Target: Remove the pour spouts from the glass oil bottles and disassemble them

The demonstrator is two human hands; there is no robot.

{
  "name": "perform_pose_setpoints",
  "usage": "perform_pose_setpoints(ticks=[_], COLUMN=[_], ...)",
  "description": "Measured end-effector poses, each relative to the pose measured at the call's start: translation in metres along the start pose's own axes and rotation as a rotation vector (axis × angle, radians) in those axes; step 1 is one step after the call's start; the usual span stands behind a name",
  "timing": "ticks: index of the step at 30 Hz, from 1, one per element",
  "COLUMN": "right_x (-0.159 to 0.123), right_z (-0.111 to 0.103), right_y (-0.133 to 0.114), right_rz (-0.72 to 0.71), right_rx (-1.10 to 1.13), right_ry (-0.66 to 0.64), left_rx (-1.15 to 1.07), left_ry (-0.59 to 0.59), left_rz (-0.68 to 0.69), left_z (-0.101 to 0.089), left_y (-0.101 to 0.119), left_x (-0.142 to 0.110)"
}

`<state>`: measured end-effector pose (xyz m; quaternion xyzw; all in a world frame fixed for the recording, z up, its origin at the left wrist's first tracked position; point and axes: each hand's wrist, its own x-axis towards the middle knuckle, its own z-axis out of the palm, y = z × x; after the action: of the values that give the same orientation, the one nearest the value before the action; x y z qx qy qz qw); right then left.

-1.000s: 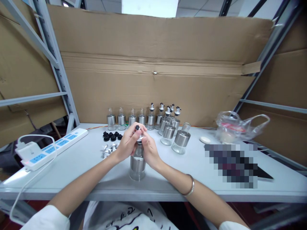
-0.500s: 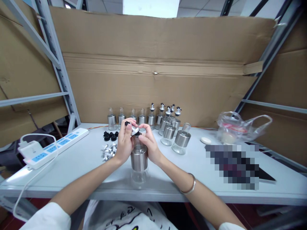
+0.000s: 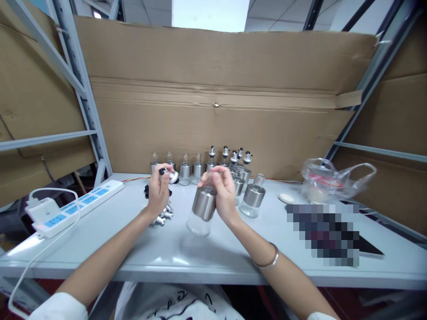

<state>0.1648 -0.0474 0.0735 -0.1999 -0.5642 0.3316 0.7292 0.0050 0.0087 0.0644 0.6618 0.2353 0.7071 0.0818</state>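
My left hand (image 3: 158, 191) is closed on a pourer spout (image 3: 173, 177), silver with a black tip, pinched between thumb and fingers. My right hand (image 3: 224, 193) grips the neck of a glass bottle (image 3: 204, 204) with a steel band. The bottle tilts, its base to the left and seemingly just off the table; fingers cover its mouth. Under and beside my left hand lie several silver spouts (image 3: 164, 215) and black stoppers (image 3: 146, 191), partly hidden by it. Behind my right hand stand more steel-banded bottles (image 3: 254, 194).
Along the back stand open bottles (image 3: 185, 171) and bottles with spouts fitted (image 3: 247, 165). A power strip (image 3: 80, 206) lies at left. To the right are a white disc (image 3: 286, 198), a plastic bag (image 3: 322, 182) and a blurred dark flat object (image 3: 323, 235). Cardboard (image 3: 213, 62) walls the table's back.
My hands have moved apart. The left hand has gone left with the spout, away from the bottle neck. My right hand has tilted the bottle and raised it slightly to the right.
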Motion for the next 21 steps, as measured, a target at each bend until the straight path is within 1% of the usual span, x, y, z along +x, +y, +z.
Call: perform_pose_setpoints(ticks=[1,3,5,6,7,8,9,11,12,14,16,18,21], right_x=[0.005,0.017,0.030,0.035,0.040,0.044,0.048,0.051,0.052,0.054,0.055,0.058,0.065], right_z=[-0.004,-0.016,-0.032,-0.041,-0.050,-0.059,-0.069,-0.087,-0.096,-0.115,-0.133,-0.150,-0.171], right_y=[-0.004,-0.015,-0.028,-0.035,-0.042,-0.049,-0.054,-0.063,-0.065,-0.065,-0.060,-0.053,-0.040], right_rz=[-0.133,-0.454,-0.772,-0.892,-0.974,-1.043,-1.093,-1.125,-1.114,-1.047,-0.956,-0.835,-0.570], right_rx=[-0.059,-0.218,-0.429,-0.545,-0.644,-0.706,-0.740,-0.776,-0.800,-0.863,-0.926,-0.955,-0.867], right_ry=[0.080,0.272,0.508,0.621,0.725,0.808,0.857,0.876,0.875,0.884,0.885,0.877,0.847], left_rx=[0.018,0.041,0.060,0.070,0.080,0.089,0.099,0.127,0.147,0.191,0.225,0.239,0.245], left_ry=[-0.031,-0.065,-0.082,-0.091,-0.103,-0.116,-0.130,-0.156,-0.165,-0.186,-0.224,-0.262,-0.292], left_rz=[0.019,0.067,0.140,0.186,0.234,0.278,0.320,0.406,0.454,0.556,0.633,0.667,0.658], left_z=[0.000,0.001,0.001,0.000,0.000,0.000,0.000,0.000,0.000,-0.001,-0.002,-0.002,-0.002], left_y=[-0.001,0.000,0.001,0.002,0.002,0.002,0.002,0.000,0.000,-0.001,-0.001,0.000,0.002], left_x=[-0.002,-0.006,-0.007,-0.007,-0.008,-0.009,-0.009,-0.011,-0.012,-0.013,-0.013,-0.014,-0.014])
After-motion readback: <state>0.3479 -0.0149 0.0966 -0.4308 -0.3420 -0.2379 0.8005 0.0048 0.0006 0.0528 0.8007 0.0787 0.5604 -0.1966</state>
